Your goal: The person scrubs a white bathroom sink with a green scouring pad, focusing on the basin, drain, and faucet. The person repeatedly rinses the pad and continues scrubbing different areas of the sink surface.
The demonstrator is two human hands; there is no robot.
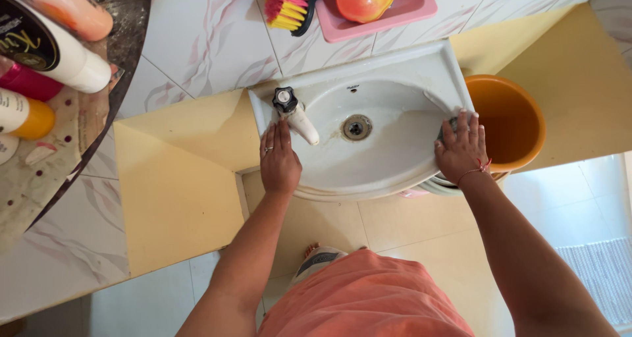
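A: Your left hand (279, 159) lies flat and open on the left rim of the sink (388, 172), the fingers together and pointing to the wall. It holds nothing. There is a ring on one finger.

B: And my right hand?

A: Your right hand (461, 149) is on the right rim of the sink, fingers spread and pressed down. Under the fingertips I see a small dark thing (451, 123), maybe a scrubber, but most of it is hidden, so I cannot tell if you grip it or only press on it. A thin red thread is around your wrist.

B: Where is the tap?

A: The white tap (301, 119) with a black knob stands at the back left corner of the sink, just beside the fingertips of your left hand. The drain (356, 127) is in the middle of the bowl, between your two hands.

B: What else is near?

A: An orange bucket (510, 123) stands just to the right of the sink, close behind your right hand. On the wall above there is a pink tray (411, 7) with a pink and yellow brush (286, 4) beside it.
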